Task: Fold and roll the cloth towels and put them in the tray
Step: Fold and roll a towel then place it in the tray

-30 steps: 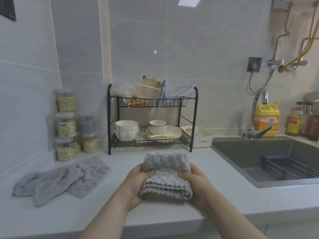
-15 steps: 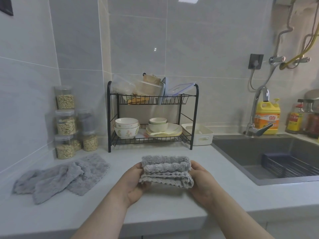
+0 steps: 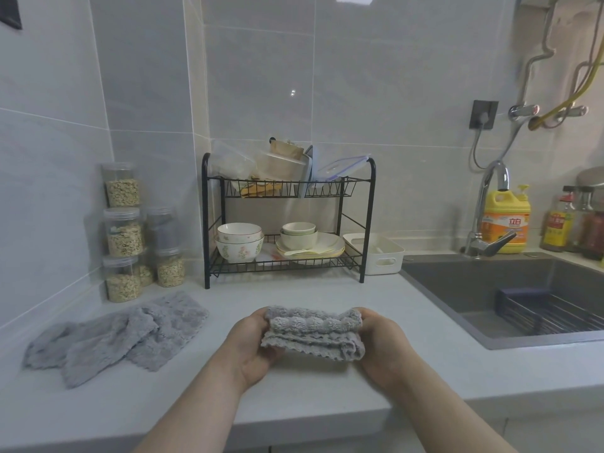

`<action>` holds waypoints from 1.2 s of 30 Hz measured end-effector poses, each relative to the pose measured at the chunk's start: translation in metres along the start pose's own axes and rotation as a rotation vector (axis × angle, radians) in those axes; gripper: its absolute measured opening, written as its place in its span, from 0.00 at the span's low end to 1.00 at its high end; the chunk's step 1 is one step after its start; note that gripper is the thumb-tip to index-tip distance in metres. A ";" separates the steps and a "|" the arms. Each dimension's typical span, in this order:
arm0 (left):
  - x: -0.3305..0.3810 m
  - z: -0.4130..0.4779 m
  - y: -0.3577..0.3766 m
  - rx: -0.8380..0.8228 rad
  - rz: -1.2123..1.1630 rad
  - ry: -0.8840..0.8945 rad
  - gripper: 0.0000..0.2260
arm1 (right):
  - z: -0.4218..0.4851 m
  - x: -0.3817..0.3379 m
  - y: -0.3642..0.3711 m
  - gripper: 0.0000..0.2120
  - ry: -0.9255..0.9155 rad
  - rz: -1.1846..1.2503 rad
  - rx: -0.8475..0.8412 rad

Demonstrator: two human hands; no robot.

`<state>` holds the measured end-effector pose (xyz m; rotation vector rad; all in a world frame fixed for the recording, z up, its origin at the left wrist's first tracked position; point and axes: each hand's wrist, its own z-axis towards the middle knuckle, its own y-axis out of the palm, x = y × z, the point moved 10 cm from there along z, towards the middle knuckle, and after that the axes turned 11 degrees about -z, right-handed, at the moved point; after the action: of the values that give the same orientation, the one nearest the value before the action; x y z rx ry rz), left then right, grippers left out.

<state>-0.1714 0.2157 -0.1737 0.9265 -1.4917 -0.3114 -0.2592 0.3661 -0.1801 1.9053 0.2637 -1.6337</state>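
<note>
Two bare hands grip a grey, fluffy cloth towel (image 3: pixel 313 328) at the front of the pale grey countertop (image 3: pixel 294 403). The left hand (image 3: pixel 251 344) clasps the towel's left end and the right hand (image 3: pixel 380 346) clasps its right end, fingers curled round the fabric. The towel is folded into a thick, layered bundle, its far edge turned over into a roll and its scalloped hem showing along the near side. It sits low over the counter; whether it touches the surface cannot be told.

To the left, well apart, a loose heap of grey cloth towels (image 3: pixel 114 335) lies crumpled on the counter, near a stack of clear plastic jars of grain (image 3: pixel 124 230) in the corner. Behind the hands stands a black wire two-tier dish rack (image 3: pixel 287 220) with bowls and plates. Just beside its right leg sits the white rectangular plastic tray (image 3: pixel 382 253), against the wall. Further right is a dark grey sink (image 3: pixel 490 282) with a chrome faucet (image 3: pixel 490 207) and a yellow detergent bottle (image 3: pixel 506 220).
</note>
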 end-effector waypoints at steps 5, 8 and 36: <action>-0.002 -0.002 -0.002 -0.005 0.201 0.025 0.14 | -0.002 -0.001 0.006 0.21 -0.039 -0.236 0.035; 0.001 -0.002 -0.002 0.011 0.218 0.115 0.19 | -0.002 -0.005 -0.003 0.16 -0.095 -0.215 0.098; -0.002 0.010 -0.010 -0.007 0.243 0.175 0.15 | -0.004 -0.009 -0.004 0.13 -0.130 -0.587 0.044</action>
<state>-0.1775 0.2071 -0.1841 0.7378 -1.4222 -0.0568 -0.2604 0.3739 -0.1725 1.8448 0.7963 -2.1400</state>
